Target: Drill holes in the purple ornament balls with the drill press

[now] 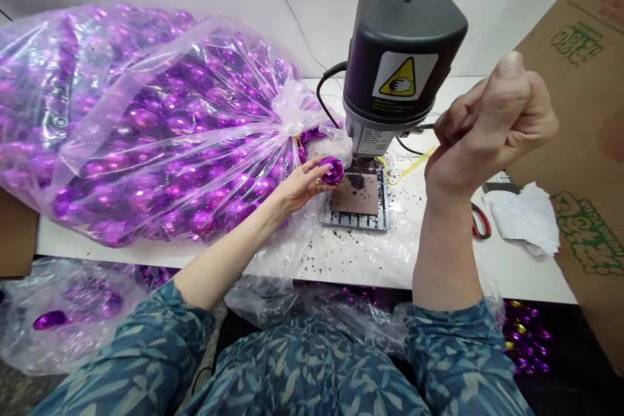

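My left hand [299, 185] pinches a shiny purple faceted ball [333, 169] and holds it at the left edge of the brown pad [355, 197] on the drill press base. The dark grey drill press head [402, 45] stands just above the pad. My right hand [487, 127] is raised at the right of the press head, fingers curled tight into a grip; a thin lever seems to run into it, but what is inside the fist is hidden.
A large clear plastic bag [136, 123] full of purple balls lies on the white table [351, 257] at the left. A cardboard box [585, 143] rises at the right, with white cloth [524, 214] and red-handled scissors [480, 224] beside it. Black shavings litter the table.
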`<state>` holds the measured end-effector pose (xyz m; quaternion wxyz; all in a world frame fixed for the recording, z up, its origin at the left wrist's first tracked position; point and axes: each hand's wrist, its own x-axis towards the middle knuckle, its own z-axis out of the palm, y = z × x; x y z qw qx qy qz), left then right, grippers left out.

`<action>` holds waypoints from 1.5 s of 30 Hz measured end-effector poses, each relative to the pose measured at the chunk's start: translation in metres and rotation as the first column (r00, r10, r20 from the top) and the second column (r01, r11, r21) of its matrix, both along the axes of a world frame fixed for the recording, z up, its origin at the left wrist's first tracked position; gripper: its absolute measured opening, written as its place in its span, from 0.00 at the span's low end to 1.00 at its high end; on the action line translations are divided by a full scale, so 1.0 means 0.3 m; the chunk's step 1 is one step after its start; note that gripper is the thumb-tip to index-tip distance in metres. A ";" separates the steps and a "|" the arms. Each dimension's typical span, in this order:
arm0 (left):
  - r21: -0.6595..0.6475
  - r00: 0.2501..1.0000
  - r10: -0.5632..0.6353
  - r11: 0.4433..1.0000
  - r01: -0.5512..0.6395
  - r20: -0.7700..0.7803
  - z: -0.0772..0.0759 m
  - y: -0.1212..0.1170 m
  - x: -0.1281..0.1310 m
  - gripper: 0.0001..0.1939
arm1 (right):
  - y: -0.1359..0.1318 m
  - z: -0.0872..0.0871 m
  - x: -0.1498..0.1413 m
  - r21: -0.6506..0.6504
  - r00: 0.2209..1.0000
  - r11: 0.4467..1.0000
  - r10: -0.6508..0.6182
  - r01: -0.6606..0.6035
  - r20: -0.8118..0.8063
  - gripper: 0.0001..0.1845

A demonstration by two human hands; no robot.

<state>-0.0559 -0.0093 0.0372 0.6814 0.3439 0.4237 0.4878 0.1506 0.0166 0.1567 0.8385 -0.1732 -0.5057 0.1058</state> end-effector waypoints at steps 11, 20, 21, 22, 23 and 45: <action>0.288 0.944 0.060 0.957 0.038 -0.323 -0.166 0.021 0.077 0.30 | -0.022 0.000 -0.019 0.012 0.999 0.999 -0.030 0.030 0.023 0.29; 0.418 0.838 0.105 0.895 0.156 -0.536 -0.192 0.025 0.125 0.29 | -0.005 -0.009 -0.009 0.028 0.997 0.998 -0.065 0.064 0.045 0.30; 0.435 0.811 0.127 0.885 0.168 -0.571 -0.193 0.022 0.130 0.29 | -0.005 -0.009 -0.009 0.026 0.996 0.997 -0.069 0.068 0.050 0.30; 0.456 0.780 0.156 0.872 0.180 -0.607 -0.194 0.017 0.137 0.29 | -0.008 -0.009 -0.009 0.023 0.996 0.997 -0.072 0.071 0.051 0.30; 0.480 0.748 0.189 0.856 0.192 -0.636 -0.195 0.011 0.144 0.29 | -0.011 -0.009 -0.011 0.021 0.996 0.997 -0.072 0.071 0.047 0.29; 0.528 0.792 0.220 0.837 0.147 -0.570 -0.230 -0.008 0.187 0.29 | -0.043 -0.080 -0.034 0.132 0.986 0.978 -0.162 0.164 -0.025 0.38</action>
